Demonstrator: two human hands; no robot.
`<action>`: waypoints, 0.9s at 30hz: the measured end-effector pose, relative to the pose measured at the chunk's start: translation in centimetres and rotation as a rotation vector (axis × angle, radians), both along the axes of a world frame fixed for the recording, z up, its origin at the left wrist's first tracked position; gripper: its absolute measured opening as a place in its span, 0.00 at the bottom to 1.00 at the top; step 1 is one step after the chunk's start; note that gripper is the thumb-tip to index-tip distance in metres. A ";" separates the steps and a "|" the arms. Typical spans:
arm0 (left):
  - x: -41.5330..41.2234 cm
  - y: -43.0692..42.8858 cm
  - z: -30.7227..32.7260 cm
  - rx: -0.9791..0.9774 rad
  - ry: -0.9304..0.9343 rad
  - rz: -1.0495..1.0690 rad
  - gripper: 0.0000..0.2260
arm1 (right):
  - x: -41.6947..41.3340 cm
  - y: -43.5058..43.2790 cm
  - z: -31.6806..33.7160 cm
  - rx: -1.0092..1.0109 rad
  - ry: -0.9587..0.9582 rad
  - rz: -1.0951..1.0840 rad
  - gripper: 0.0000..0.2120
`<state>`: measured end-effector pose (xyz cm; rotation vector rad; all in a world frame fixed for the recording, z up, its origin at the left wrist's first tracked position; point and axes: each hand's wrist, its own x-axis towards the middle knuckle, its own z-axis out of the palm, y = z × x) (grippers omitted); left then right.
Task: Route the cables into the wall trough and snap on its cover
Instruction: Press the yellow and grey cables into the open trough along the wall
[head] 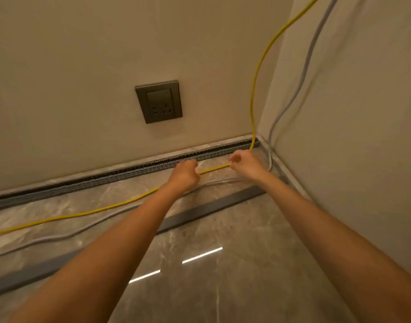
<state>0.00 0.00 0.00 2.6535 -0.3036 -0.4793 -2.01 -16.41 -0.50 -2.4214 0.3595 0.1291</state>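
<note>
A grey slotted wall trough (pixel 120 175) runs along the foot of the back wall into the right corner, its top uncovered. A yellow cable (pixel 255 89) drops down the corner into the trough's right end, then crosses the floor to the left. My left hand (pixel 184 174) and my right hand (pixel 243 165) both grip this cable just in front of the trough, a short taut stretch between them. A grey cable (pixel 300 85) comes down the right wall and trails left over the floor. The long grey cover (pixel 200 212) lies flat on the floor under my forearms.
A dark wall socket (pixel 159 102) sits on the back wall above the trough. The floor is glossy marble tile (pixel 234 287) with light reflections. The right wall (pixel 363 113) meets the back wall at a tight corner beside my right hand.
</note>
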 end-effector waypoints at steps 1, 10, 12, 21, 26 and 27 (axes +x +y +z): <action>0.4 -0.3 -0.2 0.060 -0.019 -0.020 0.18 | 0.4 -0.3 -0.1 -0.036 -0.018 0.017 0.14; 2.0 -0.7 -1.9 0.337 -0.173 -0.240 0.11 | 1.6 -3.1 -1.1 -0.595 0.032 0.260 0.12; 2.8 -0.8 -1.9 0.314 -0.277 -0.237 0.12 | 2.0 -4.1 -0.9 -0.679 0.002 0.251 0.11; 4.7 -1.8 -1.9 0.300 -0.334 -0.212 0.12 | 4.4 -5.8 -0.7 -0.609 -0.017 0.118 0.13; 4.1 -0.5 -1.8 0.330 -0.363 -0.250 0.14 | 4.6 -5.7 -0.8 -0.518 0.015 0.116 0.13; 3.9 0.0 -1.8 0.339 -0.370 -0.259 0.14 | 4.5 -5.6 -0.8 -0.478 0.020 0.123 0.12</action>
